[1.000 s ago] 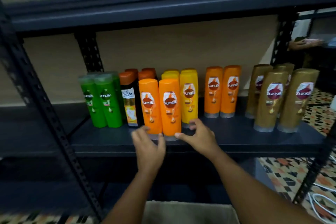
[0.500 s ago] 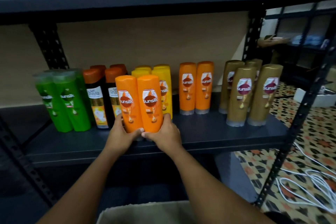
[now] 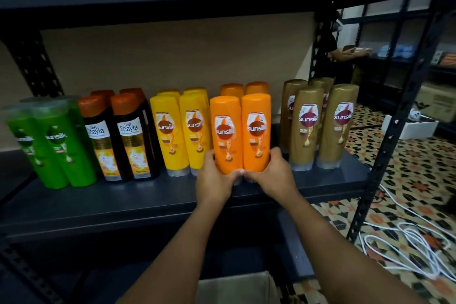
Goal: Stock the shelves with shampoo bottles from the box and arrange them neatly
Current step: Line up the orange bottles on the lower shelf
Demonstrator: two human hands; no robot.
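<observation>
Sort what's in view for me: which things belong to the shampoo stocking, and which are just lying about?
Job:
- two orange bottles, held between left hand and right hand
- yellow bottles
- gold bottles
- green bottles
- black Shayla bottles
- shelf
- cardboard box

Lying about:
- white cables
- white tray

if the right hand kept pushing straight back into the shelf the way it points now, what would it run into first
Probably the rear orange Sunsilk bottle standing directly behind the front orange Sunsilk bottle that the right hand grips. The gap between them is hard to judge. The beige back wall lies beyond.
</observation>
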